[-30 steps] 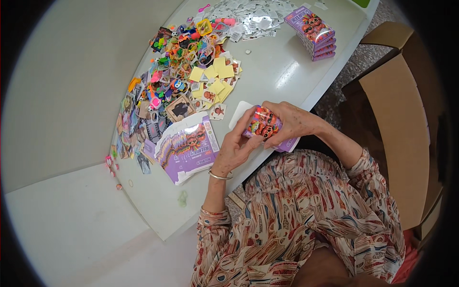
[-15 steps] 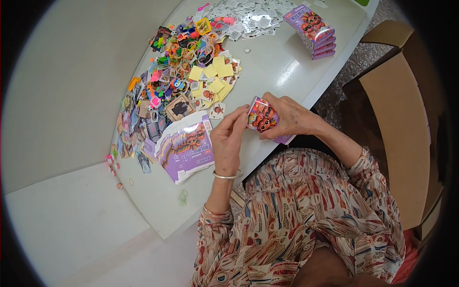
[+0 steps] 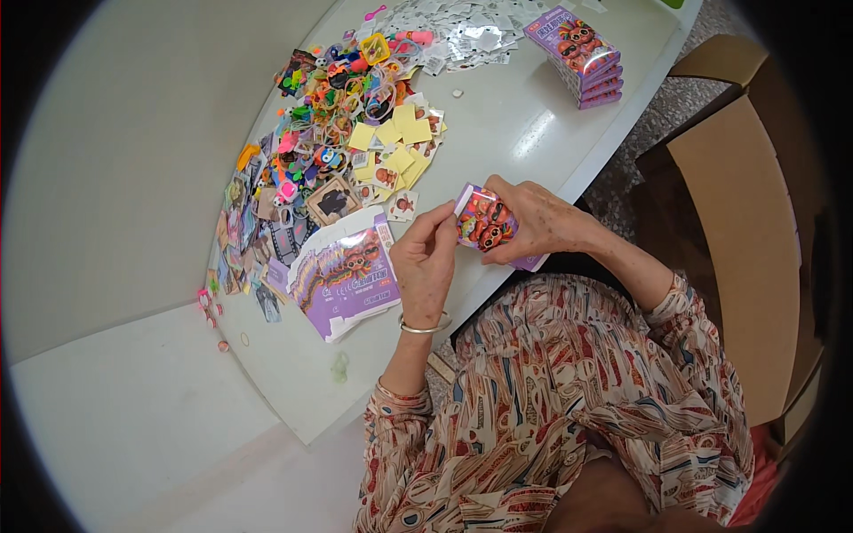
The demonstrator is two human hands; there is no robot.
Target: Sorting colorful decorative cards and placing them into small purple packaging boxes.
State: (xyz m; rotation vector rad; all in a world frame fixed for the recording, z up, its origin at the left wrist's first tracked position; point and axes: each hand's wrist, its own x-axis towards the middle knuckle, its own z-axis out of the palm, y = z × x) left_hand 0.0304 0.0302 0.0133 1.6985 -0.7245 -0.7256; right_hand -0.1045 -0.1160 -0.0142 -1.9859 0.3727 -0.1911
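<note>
Two hands, purple box, right clasping, left pinching

Gripped box: purple, red-orange cartoon figures
Flat cartons, left of grip: purple, white edges
Box stack, beyond grip, rightward: purple, red figures
Paper squares, beyond grip, leftward: plain yellow
Trinket pile, farther left: pink, green, orange, blue
Packet heap, farthest beyond grip: white, dark-specked
Bangle, nearer than grip: silver
Sleeves, below grip: cream, red-and-blue streaks
</note>
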